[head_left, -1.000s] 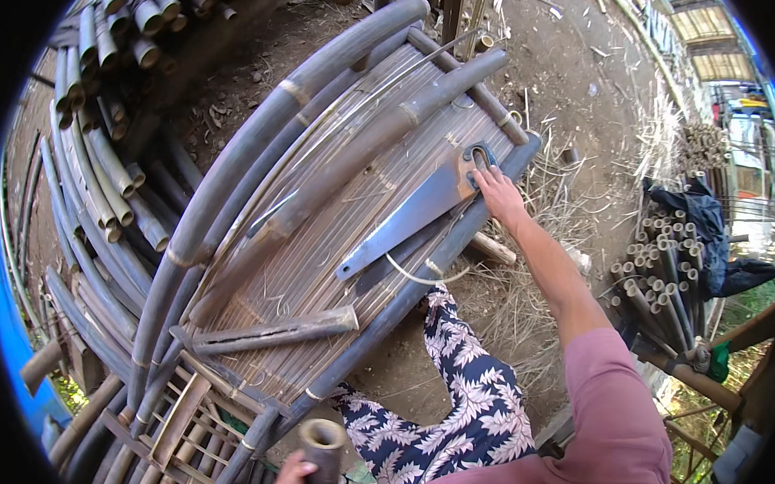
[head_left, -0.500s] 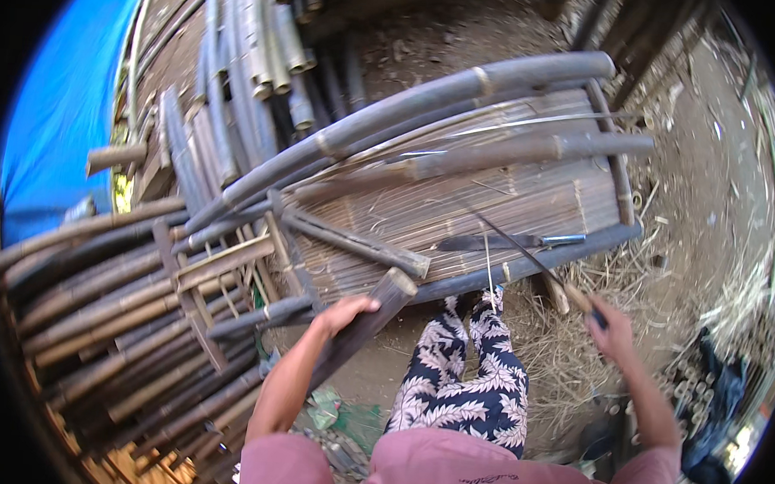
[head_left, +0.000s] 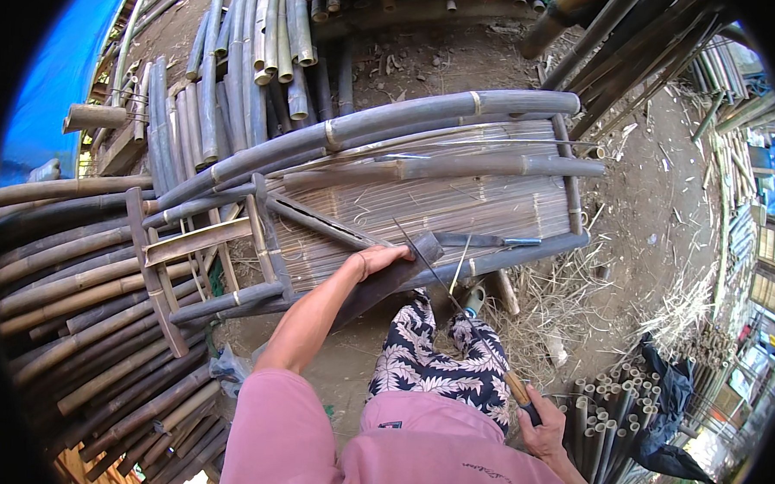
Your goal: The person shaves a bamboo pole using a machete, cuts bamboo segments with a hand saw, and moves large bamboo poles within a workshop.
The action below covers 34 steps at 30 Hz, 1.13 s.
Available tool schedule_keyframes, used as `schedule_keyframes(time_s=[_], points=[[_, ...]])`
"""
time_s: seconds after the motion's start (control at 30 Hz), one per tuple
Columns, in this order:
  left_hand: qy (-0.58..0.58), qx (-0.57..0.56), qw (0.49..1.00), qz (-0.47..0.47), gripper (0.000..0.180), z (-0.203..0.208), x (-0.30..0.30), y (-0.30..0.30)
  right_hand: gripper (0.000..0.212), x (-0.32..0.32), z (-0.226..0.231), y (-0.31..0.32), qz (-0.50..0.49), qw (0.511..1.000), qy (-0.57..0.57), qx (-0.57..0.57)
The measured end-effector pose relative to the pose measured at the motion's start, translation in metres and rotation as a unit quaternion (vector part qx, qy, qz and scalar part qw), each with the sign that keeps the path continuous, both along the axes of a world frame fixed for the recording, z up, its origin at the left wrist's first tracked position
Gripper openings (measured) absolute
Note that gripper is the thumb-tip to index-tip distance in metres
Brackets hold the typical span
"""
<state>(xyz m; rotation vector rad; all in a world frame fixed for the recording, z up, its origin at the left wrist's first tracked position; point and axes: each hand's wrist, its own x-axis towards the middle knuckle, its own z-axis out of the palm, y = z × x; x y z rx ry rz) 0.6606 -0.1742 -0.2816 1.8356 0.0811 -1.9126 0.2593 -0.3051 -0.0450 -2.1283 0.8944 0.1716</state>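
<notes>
My left hand is closed over a short, dark bamboo piece, which slants across the near edge of the bamboo bench. Down at the right, by my hip, my right hand grips the wood-and-black handle of a long-bladed tool. Its thin blade runs up and left, crossing the bamboo near my left fingers. Whether it is a saw or a knife, and whether it touches the bamboo, I cannot tell. Just past the bamboo's end lies a dark-bladed knife on the slatted bench top.
A thick curved bamboo pole and a straighter pole lie along the bench. A split bamboo length rests left of my hand. Stacked poles fill the left. Shavings and upright cut tubes are at the right.
My left hand and the bamboo piece have moved up and right onto the bench edge. My right hand has come down and left, bringing the blade across the bamboo. The view has shifted.
</notes>
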Motion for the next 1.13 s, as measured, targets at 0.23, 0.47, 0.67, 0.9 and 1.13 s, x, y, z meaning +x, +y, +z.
schedule_keyframes(time_s=[0.23, 0.47, 0.67, 0.9, 1.13], points=[[0.071, -0.028, 0.995, -0.057, 0.056, 0.029, -0.02, -0.036, 0.047, 0.036, -0.003, 0.004, -0.014, 0.999, -0.028, -0.025], [-0.001, -0.072, 0.975, -0.21, 0.067, 0.017, -0.057, -0.094, 0.044, 0.044, 0.007, -0.032, -0.339, 0.915, -0.136, 0.17], [-0.194, -0.175, 0.907, -0.331, 0.097, -0.024, -0.097, -0.213, 0.077, -0.061, 0.044, -0.095, -0.456, 0.828, -0.311, 0.098], [-0.265, -0.256, 0.852, -0.373, 0.085, -0.067, -0.171, -0.397, 0.069, -0.149, 0.019, -0.208, -0.587, 0.765, -0.263, 0.032], [-0.254, -0.239, 0.863, -0.365, 0.081, -0.191, -0.252, -0.524, 0.073, -0.235, -0.097, -0.31, -0.641, 0.738, -0.179, 0.112]])
